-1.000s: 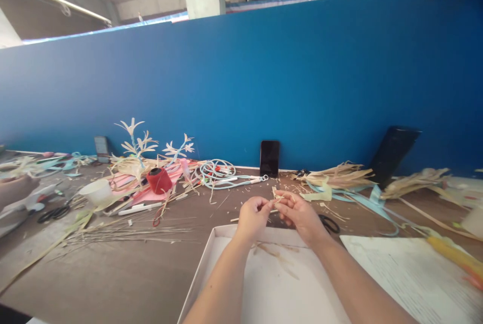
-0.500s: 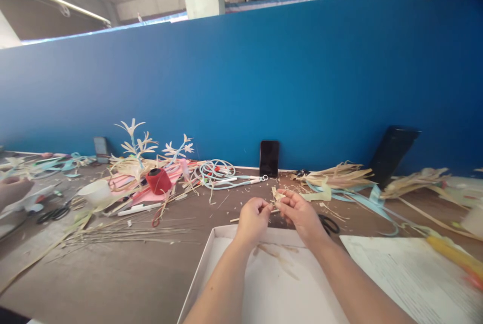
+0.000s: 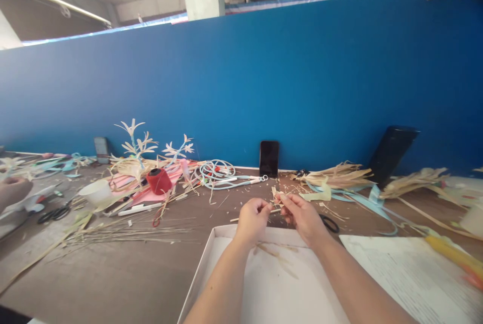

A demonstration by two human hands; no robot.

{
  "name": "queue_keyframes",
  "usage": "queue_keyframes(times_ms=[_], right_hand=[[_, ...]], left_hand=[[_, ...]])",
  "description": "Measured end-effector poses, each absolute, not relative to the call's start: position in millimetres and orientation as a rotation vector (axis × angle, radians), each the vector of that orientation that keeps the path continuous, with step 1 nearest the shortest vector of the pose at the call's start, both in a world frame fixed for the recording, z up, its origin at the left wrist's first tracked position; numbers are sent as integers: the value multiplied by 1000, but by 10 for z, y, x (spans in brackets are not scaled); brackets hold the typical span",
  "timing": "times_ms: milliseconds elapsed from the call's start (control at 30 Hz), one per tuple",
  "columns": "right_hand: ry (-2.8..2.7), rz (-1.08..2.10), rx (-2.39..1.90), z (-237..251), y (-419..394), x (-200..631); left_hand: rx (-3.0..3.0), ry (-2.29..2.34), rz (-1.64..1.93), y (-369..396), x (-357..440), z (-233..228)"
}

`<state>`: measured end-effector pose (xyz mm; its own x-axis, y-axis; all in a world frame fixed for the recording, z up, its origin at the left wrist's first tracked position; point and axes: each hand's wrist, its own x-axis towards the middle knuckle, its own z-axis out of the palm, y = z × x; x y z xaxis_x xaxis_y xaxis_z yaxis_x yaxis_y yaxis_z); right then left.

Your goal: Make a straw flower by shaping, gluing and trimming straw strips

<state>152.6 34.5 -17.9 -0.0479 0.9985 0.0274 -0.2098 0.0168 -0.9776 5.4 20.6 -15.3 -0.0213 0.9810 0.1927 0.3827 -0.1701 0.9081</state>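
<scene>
My left hand (image 3: 253,219) and my right hand (image 3: 301,216) meet above the far edge of a shallow white box (image 3: 221,233). Both are closed in a pinch on a small pale dried-straw piece (image 3: 274,192), whose folded tip shows between the fingertips. How much of it each hand covers is hidden. Inside the box, by my wrists, lie a few thin brownish strips (image 3: 277,254). Just right of my right hand are the black handles of scissors (image 3: 329,223), partly covered by it.
A dark phone (image 3: 269,158) leans on the blue partition (image 3: 241,87). Straw bundles (image 3: 335,177) and a printed sheet (image 3: 407,273) are at right. Straw flowers (image 3: 138,145), a red spool (image 3: 158,181), a white cup (image 3: 95,192) and thin stalks (image 3: 132,233) lie left. Another person's hand (image 3: 14,190) shows far left.
My right hand's fingers have shifted slightly and drawn closer around the straw piece, covering more of it. My left hand stays nearly still.
</scene>
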Motion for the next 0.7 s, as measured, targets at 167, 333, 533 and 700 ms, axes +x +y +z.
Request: queue_keyframes(times_ms=[167,333,533,700], right_hand=[[-1046,1283,-1034,-184,348,1506],[-977,1283,-1030,-182,351,1505],[-951,1267,-1006,-203,367,1504],[-947,1276,-1002,-244,397,1520]], left_hand=[[1607,1448,1159,197,58,-153],[1615,1481,1140,195,69,-156],[1621,1460,1156,203,81,-188],[1603,1471,1180,199,50,-151]])
